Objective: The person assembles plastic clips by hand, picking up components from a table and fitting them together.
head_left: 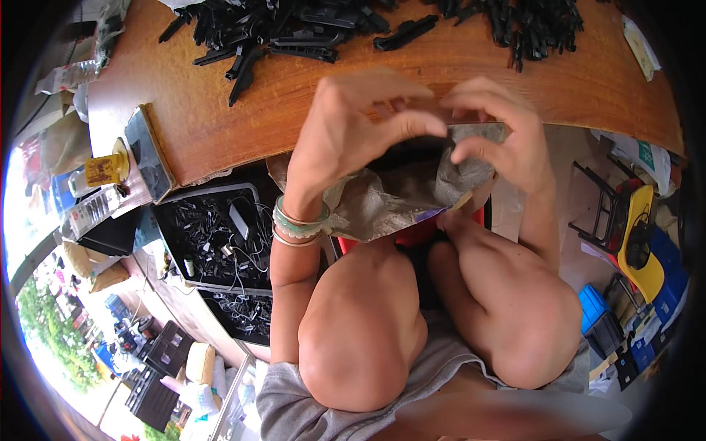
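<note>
Both of my hands hover over the front edge of the wooden table, above an opened greyish woven sack [375,202] that hangs between the table and my knees. My left hand [349,121] has its thumb and curved fingers apart, with nothing visible between them; its fingertips are smeared by motion. Facing it, my right hand [507,128] is curled in a loose C, thumb and fingers apart, and I see nothing in it. Dark shadow fills the sack's mouth. Beyond my hands lies a heap of black plastic parts [301,33], with one long black part [404,33] slightly apart.
A second pile of black parts [526,29] sits at the back right of the table [220,132]. Left are a dark flat case [151,154], a yellow tape roll [107,170] and black bins [213,228] of small parts and cables. A yellow-black chair [636,242] stands right.
</note>
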`<control>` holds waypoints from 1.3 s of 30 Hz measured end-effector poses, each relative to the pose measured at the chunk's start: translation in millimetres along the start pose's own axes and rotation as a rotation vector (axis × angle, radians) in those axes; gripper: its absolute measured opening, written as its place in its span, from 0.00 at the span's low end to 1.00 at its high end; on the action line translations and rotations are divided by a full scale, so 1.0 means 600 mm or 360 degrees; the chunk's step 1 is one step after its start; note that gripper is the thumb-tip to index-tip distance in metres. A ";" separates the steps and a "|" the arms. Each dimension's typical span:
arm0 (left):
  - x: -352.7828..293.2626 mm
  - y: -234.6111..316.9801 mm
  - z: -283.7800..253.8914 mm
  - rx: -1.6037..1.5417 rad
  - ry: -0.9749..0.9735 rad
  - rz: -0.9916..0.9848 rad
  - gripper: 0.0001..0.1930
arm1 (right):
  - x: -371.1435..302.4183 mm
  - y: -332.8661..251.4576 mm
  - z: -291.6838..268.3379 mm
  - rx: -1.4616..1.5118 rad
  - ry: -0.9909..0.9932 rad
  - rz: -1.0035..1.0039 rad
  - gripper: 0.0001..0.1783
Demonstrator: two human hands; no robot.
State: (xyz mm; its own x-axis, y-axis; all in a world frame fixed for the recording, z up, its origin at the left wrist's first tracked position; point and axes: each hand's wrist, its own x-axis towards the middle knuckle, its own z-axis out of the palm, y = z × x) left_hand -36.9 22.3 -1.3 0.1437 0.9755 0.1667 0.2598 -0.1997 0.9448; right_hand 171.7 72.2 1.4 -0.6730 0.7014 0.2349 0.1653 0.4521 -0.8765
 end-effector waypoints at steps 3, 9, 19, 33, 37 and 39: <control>0.027 -0.007 0.002 0.0551 0.0456 0.0237 0.09 | 0.020 0.050 -0.013 -0.0316 0.0273 -0.0146 0.13; 0.064 -0.046 0.029 0.1392 0.0574 0.0330 0.08 | 0.095 0.052 -0.029 -0.1457 0.0514 -0.0341 0.07; 0.011 -0.019 0.017 -0.0837 0.0528 -0.0440 0.08 | 0.071 0.072 0.012 -0.1066 0.0716 -0.0391 0.15; -0.003 -0.027 0.019 -0.1200 0.0364 -0.0623 0.18 | 0.055 0.105 0.023 -0.1221 0.1102 -0.0539 0.10; -0.005 -0.029 0.015 -0.1203 0.0377 -0.0646 0.18 | 0.053 0.071 0.016 -0.1050 0.0920 0.0002 0.12; -0.006 -0.023 0.014 -0.1195 0.0402 -0.0647 0.18 | 0.042 0.061 0.012 -0.0994 0.0911 0.0067 0.12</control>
State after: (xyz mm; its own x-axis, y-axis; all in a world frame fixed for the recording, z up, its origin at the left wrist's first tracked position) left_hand -33.1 21.1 -17.5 -0.0610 0.9667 -0.2484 -0.4626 0.1931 0.8653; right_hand 155.5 102.3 -27.9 -0.2166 0.8191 0.5312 0.6630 0.5228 -0.5358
